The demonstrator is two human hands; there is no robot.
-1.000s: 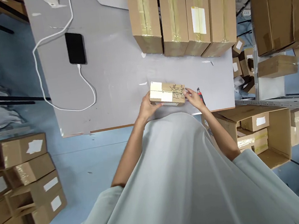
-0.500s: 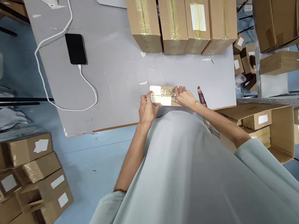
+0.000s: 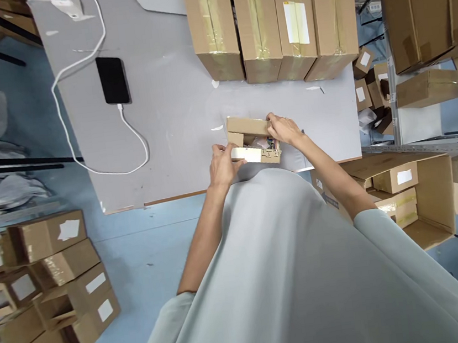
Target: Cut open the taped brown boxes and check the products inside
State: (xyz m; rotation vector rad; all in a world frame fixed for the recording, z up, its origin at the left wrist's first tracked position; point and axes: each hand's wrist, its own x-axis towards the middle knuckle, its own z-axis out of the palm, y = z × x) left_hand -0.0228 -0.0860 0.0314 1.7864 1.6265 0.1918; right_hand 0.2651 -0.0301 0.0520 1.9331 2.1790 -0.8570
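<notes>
A small cardboard box [image 3: 270, 158] lies on the table near its front edge, close to my body. Its top is partly raised, and small items in plastic show inside, too small to name. My left hand [image 3: 223, 164] grips the box's left end, thumb along the near side by a white label. With bent fingers, my right hand [image 3: 284, 129] holds the raised flap at the far right corner. The utility knife beside my right forearm is mostly hidden by it.
Several taped cartons [image 3: 257, 29] stand along the table's far side. A black phone [image 3: 113, 80] with a white cable [image 3: 99, 168] lies on the left of the table [image 3: 171, 112]. Stacked boxes [image 3: 69, 266] fill the lower left; a large open carton [image 3: 435, 190] stands at right.
The small box's top has come open, showing its contents. My right hand has moved up and slightly right with the flap. My left hand stays at the left end.
</notes>
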